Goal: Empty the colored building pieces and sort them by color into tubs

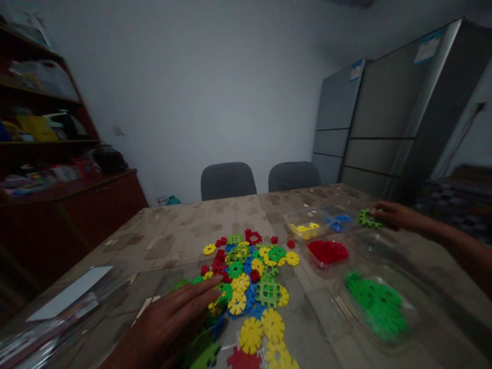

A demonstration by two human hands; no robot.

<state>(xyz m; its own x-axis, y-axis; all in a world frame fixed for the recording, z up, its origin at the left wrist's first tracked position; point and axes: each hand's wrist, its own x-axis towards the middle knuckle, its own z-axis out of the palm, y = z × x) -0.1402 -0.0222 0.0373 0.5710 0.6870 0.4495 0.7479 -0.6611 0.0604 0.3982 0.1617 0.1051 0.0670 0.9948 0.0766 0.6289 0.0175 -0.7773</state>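
A pile of plastic building pieces spreads over the middle of the table, with yellow notched discs, green square lattice pieces, red pieces and blue ones among them. My left hand lies over the pile's left side, fingers stretched out, partly hiding the pieces beneath. On the far right, my right hand pinches a green lattice piece above the table. Below it is a clear container. Other clear tubs nearby hold yellow pieces, blue pieces, red pieces and green pieces.
The table has a patterned cover. A white sheet and clear plastic packaging lie at the left. Two grey chairs stand behind the table. A shelf cabinet is on the left, and a refrigerator at the right.
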